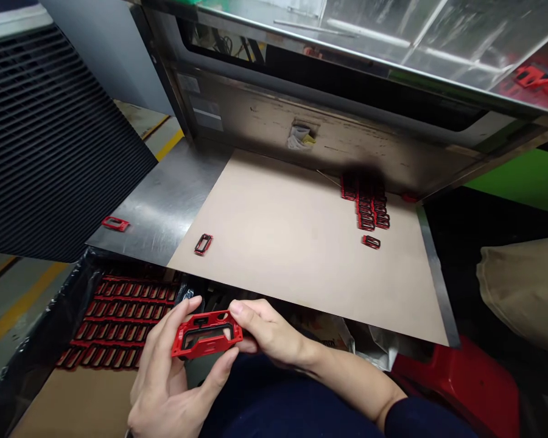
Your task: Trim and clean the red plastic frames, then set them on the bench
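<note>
My left hand [167, 371] and my right hand [269, 331] both hold a red plastic frame part [206, 345] with a dark rectangular opening, just above the near edge of a tan cardboard sheet [274, 255]. The left fingers grip its left end, and the right thumb and fingers pinch its right end. On the sheet, a stacked group of similar red parts [369, 204] stands near the back right. One loose part [371, 241] lies just below that group, and another [203, 244] lies at the left.
A steel tabletop [159, 201] under the sheet carries one more red part [115, 224]. A black-lined box [119, 322] of packed red parts sits at lower left. A steel shelf [347, 42] overhangs the back. A black louvered panel [50, 140] stands left, a red stool [456, 389] right.
</note>
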Available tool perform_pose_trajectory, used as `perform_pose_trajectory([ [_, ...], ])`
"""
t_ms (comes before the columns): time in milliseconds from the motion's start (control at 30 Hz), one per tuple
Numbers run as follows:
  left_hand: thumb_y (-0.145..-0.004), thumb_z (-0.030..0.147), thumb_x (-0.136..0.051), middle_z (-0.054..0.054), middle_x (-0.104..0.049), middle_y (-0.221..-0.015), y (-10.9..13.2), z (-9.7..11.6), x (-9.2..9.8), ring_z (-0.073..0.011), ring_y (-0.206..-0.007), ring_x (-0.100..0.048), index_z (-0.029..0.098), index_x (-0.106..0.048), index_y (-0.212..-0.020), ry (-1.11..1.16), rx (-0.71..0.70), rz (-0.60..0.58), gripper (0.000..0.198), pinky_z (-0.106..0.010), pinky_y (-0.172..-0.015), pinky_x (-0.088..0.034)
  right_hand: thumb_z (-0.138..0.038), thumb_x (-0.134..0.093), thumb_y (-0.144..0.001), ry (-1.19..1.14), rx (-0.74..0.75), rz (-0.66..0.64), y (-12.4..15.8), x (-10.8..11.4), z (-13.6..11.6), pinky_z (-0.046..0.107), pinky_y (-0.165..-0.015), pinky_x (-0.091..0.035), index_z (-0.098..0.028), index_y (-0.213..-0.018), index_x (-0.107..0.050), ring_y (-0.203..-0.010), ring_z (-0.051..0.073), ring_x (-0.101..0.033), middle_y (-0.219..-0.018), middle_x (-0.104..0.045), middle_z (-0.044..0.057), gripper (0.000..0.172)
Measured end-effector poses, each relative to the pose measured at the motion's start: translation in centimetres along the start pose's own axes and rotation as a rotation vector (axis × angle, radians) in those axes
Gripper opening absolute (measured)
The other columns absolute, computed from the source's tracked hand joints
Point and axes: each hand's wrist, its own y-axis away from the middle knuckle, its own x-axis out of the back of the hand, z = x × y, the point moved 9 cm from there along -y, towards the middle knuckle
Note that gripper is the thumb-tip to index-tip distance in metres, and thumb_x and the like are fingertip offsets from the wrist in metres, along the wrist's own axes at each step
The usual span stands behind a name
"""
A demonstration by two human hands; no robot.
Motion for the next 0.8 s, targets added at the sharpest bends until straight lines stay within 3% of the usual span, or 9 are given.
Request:
perform_pose_trajectory([
  [100, -0.093, 0.041, -0.071, -0.004, -0.057, -0.133, -0.6, 0.9, 0.2, -0.0263, -0.12, -0.061, 0.041, -0.035, -0.157, -0.074, -0.075, 0.006, 0.074, -0.041, -0.109, -0.053, -0.078, -0.048, -0.092, 0.048, 0.008, 0.008, 0.1, -0.1, 0.0, 0.025, -0.048, -0.025, -0.021, -0.067, -0.043, -0.047, 0.006, -0.028, -0.052, -0.037, -0.009, 0.063],
  [300, -0.092, 0.036, -0.072, -0.004, -0.061, -0.121, -0.6, 1.1, 0.3, -0.0235, -0.106, -0.068, 0.041, -0.033, -0.158, -0.033, -0.078, -0.006, 0.077, -0.033, -0.087, -0.066, -0.081, -0.038, -0.094, 0.268, 0.048, 0.026, 0.6, -0.1, -1.0, 0.023, -0.048, -0.03, -0.022, -0.07, -0.041, -0.05, 0.007, -0.035, -0.057, -0.041, -0.007, 0.064],
  [600, -0.085, 0.044, -0.077, -0.002, -0.068, -0.118, 0.9, -1.1, -0.2, -0.0223, -0.106, -0.069, 0.034, -0.049, -0.15, 0.247, 0.177, 0.018, 0.071, -0.023, -0.077, -0.066, -0.061, -0.036, -0.104, 0.498, 0.329, -0.028, 1.2, -0.6, -3.0, 0.021, -0.047, -0.03, -0.02, -0.071, -0.042, -0.047, 0.006, -0.035, -0.056, -0.04, -0.006, 0.053],
  [733, -0.083, 0.033, -0.08, 0.003, -0.067, -0.118, 0.8, -0.7, -0.4, -0.0185, -0.108, -0.067, 0.042, -0.049, -0.149, 0.314, 0.184, 0.004, 0.074, -0.019, -0.08, -0.064, -0.052, -0.041, -0.105, 0.497, 0.355, -0.028, 1.4, -0.6, -3.1, 0.019, -0.045, -0.028, -0.02, -0.069, -0.044, -0.045, 0.006, -0.033, -0.055, -0.039, -0.007, 0.048],
  [800, -0.082, 0.037, -0.083, 0.005, -0.066, -0.12, 0.7, -0.5, -0.4, -0.0156, -0.109, -0.066, 0.047, -0.049, -0.148, 0.359, 0.206, 0.015, 0.075, -0.016, -0.082, -0.063, -0.05, -0.044, -0.104, 0.499, 0.358, -0.025, 1.4, -0.6, -3.2, 0.019, -0.044, -0.027, -0.02, -0.069, -0.044, -0.044, 0.005, -0.032, -0.055, -0.038, -0.007, 0.046],
])
